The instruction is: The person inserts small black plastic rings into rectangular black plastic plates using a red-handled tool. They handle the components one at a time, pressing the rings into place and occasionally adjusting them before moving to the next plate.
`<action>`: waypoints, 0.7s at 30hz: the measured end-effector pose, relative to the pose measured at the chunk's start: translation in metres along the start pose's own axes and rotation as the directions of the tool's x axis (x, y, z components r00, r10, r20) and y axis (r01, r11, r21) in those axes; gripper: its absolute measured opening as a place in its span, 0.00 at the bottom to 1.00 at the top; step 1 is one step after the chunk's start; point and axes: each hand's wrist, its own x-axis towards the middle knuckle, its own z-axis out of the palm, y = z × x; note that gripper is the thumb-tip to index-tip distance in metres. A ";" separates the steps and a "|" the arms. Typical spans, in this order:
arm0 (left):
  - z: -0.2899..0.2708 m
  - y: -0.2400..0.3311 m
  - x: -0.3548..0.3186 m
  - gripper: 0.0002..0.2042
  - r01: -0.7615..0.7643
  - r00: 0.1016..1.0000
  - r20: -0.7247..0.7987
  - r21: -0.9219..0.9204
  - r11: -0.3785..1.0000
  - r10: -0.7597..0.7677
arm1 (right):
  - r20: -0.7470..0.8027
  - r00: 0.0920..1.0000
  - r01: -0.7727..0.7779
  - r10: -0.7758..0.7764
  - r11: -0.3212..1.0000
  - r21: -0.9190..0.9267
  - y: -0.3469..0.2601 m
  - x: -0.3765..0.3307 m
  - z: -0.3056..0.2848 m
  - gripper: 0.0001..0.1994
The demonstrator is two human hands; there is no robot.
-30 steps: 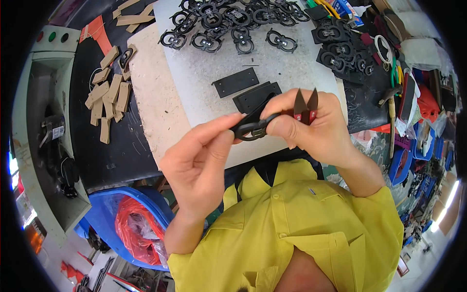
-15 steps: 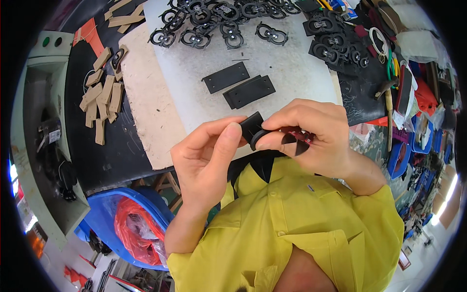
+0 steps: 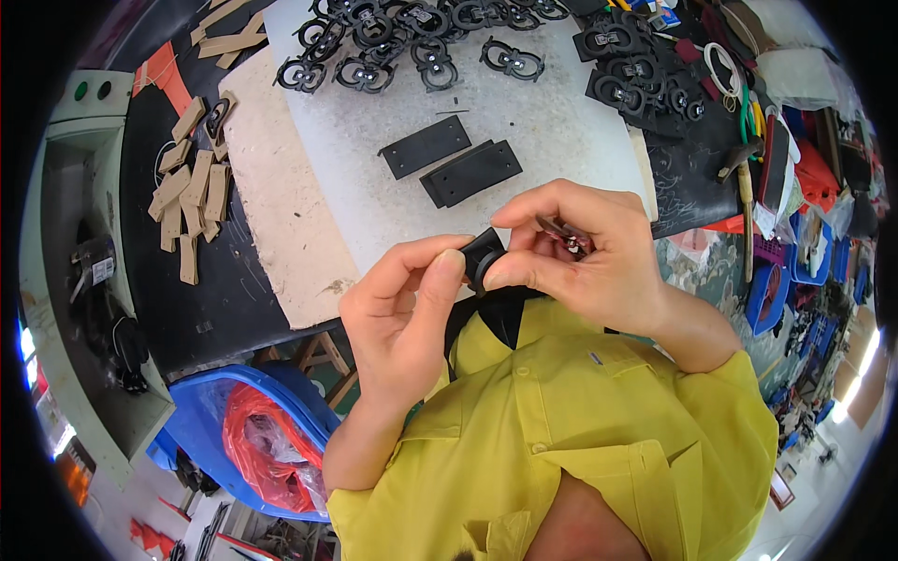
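Observation:
My left hand [image 3: 398, 304] pinches a black flat strip [image 3: 484, 243] between thumb and fingers, in front of my chest. Against the strip sits a black curved, ring-like piece [image 3: 484, 266]. The thumb of my right hand [image 3: 599, 248] presses on this piece, while its index fingertip is by the strip's upper corner. Tucked in the curled fingers of that hand are small shiny dark red and metallic parts [image 3: 572, 243], too small to name. Beyond my hands, black rectangular plates with small holes [image 3: 482, 173] lie on the white board, two of them overlapping.
Several black ring-shaped assemblies [image 3: 435, 64] crowd the far side of the white board [image 3: 346, 178]. More black parts [image 3: 631, 79] are piled at far right. Tan strips [image 3: 196, 187] lie at left. A blue bin [image 3: 201, 397] with red plastic bags stands below the table edge.
My right index finger has lifted and spread from the curved piece, and the parts in that palm have shifted. The strip has tilted with the curved piece against it.

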 end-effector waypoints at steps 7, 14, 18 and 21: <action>-0.002 0.000 0.001 0.05 -0.267 0.963 0.114 0.294 0.918 0.243 | 0.202 0.978 -0.075 0.061 0.995 0.059 0.000 0.007 -0.009 0.10; -0.001 0.009 0.002 0.05 -0.307 0.948 0.213 0.414 0.857 0.236 | 0.237 0.970 -0.077 0.045 0.989 0.128 0.009 0.006 -0.010 0.11; -0.001 0.005 0.003 0.09 -0.356 0.928 0.239 0.344 0.869 0.286 | 0.236 0.969 -0.130 0.080 0.971 0.202 0.010 0.006 -0.010 0.10; -0.002 0.004 0.004 0.13 -0.273 0.948 0.223 0.197 0.942 0.228 | 0.265 0.952 -0.227 0.154 0.936 0.270 0.007 0.006 -0.012 0.09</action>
